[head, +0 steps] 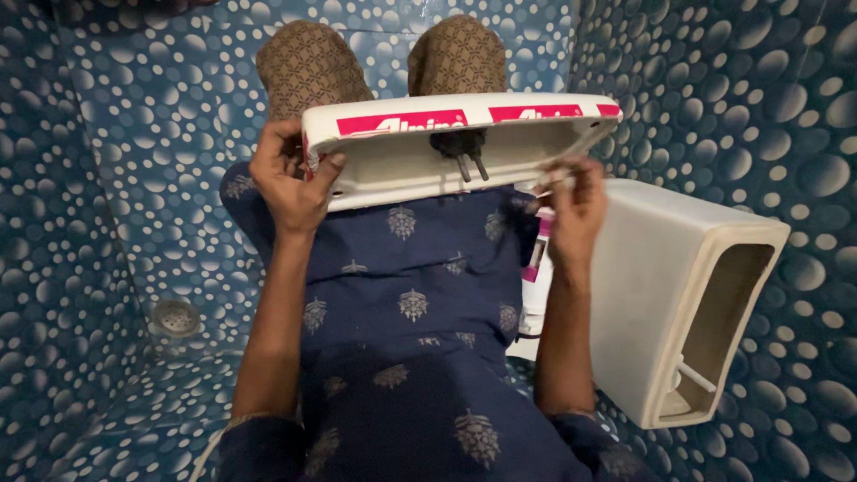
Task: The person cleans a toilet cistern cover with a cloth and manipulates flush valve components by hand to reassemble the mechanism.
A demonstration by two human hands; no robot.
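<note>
I hold a white plastic cistern lid (402,165) upside down over my lap, its hollow underside facing me. A red-and-white sticker runs along its far rim. Two dark prongs of a button fitting (466,152) stick out of the middle of the underside. My left hand (290,178) grips the lid's left end. My right hand (571,210) pinches the lid's right edge with fingers and thumb. My knees in brown patterned trousers rise behind the lid.
An open white cistern tank (661,295) lies on its side at my right, its mouth facing right. Blue tiles with white dots cover the floor and walls. A round metal floor drain (174,319) sits at lower left.
</note>
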